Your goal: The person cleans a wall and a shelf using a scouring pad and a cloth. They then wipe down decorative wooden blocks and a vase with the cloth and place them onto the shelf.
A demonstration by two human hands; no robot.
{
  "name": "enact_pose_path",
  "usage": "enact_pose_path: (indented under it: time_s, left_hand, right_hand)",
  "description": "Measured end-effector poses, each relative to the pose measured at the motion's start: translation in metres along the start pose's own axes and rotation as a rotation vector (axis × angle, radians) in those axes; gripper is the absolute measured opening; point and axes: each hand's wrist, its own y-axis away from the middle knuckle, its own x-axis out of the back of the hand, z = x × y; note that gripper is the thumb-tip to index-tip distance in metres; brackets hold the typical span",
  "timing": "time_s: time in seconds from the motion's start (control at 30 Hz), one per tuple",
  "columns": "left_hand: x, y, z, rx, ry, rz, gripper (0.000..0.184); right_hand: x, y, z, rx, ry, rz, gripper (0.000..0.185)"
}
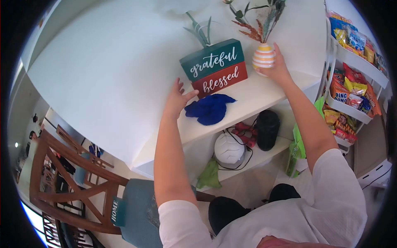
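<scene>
On the white shelf top stands a green and red block sign (pixel 215 64) reading "grateful" and "blessed". My left hand (pixel 178 99) is beside its lower left corner, fingers apart, with nothing held. My right hand (pixel 278 68) is wrapped round the right side of a striped vase (pixel 264 58) that holds dried flowers (pixel 264 27). A crumpled blue cloth (pixel 210 109) lies on the shelf in front of the sign, just right of my left hand. Green leaves (pixel 202 35) stick up behind the sign.
Below are a white ball (pixel 229 149), a black cylinder (pixel 268 130), red dumbbells (pixel 247 134) and a green cloth (pixel 209 174). A snack rack (pixel 355 60) stands at right. A wooden chair (pixel 78 190) with a "HOME" block (pixel 118 211) on its seat is at left.
</scene>
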Motion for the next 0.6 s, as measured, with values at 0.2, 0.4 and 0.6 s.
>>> enact_pose_path:
  time_s: [0.2, 0.4, 0.6]
  left_hand:
    - [-0.02, -0.039, -0.011, -0.002, 0.177, -0.129, 0.091]
    - [-0.016, -0.038, -0.013, 0.041, 0.209, -0.118, 0.085]
    - [-0.009, -0.029, -0.008, 0.072, 0.222, -0.095, 0.081]
  right_hand:
    - [0.008, 0.003, -0.013, 0.026, 0.177, 0.037, 0.115]
    - [0.01, 0.002, -0.008, 0.027, 0.199, 0.026, 0.116]
    - [0.013, 0.002, -0.003, 0.011, 0.205, 0.032, 0.116]
